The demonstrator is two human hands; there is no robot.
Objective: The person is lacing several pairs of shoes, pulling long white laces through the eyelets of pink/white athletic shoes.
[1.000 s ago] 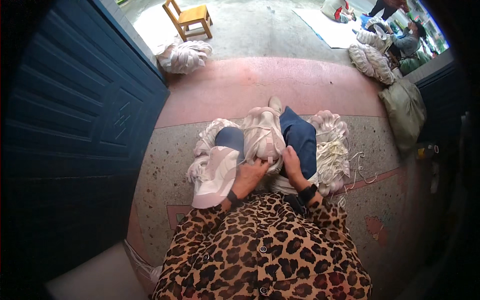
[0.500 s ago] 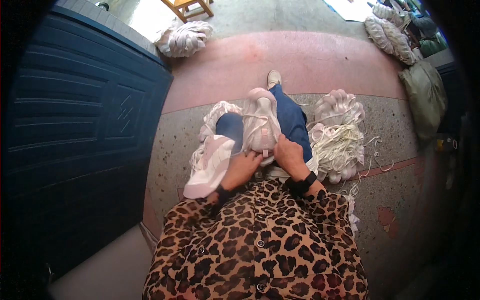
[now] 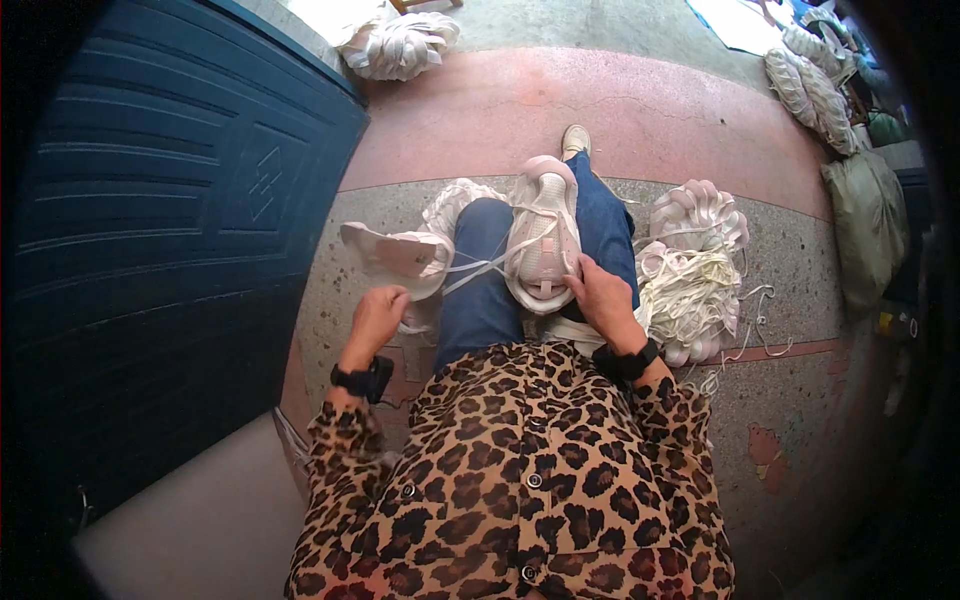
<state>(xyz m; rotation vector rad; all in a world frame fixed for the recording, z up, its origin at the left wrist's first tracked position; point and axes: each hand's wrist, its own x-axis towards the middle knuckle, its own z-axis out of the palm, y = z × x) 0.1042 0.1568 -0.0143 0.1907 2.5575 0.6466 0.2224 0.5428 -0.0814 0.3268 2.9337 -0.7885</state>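
A pale pink and white shoe upper (image 3: 543, 240) lies between my thighs, toe pointing away, with white laces across its front. My right hand (image 3: 607, 303) pinches its heel edge on the right side. Out to the left, my left hand (image 3: 378, 318) has its fingers closed at the lower edge of a second shoe upper (image 3: 400, 257), which hangs tilted beside my left knee. White laces (image 3: 476, 268) stretch over that knee between the two uppers. Part of another bundle of uppers (image 3: 462, 203) shows behind the knee, mostly hidden.
At my right on the speckled floor lie nested uppers (image 3: 700, 215) and a heap of tangled laces (image 3: 688, 290). A blue panelled door (image 3: 190, 190) stands close on the left. Farther off are a white bundle (image 3: 400, 45), more bundles (image 3: 808, 95) and a greenish sack (image 3: 866, 230).
My left hand has moved left from the central upper's heel. The second upper has swung from over my left forearm to beyond the knee, drawing laces across. My right hand stays at the heel.
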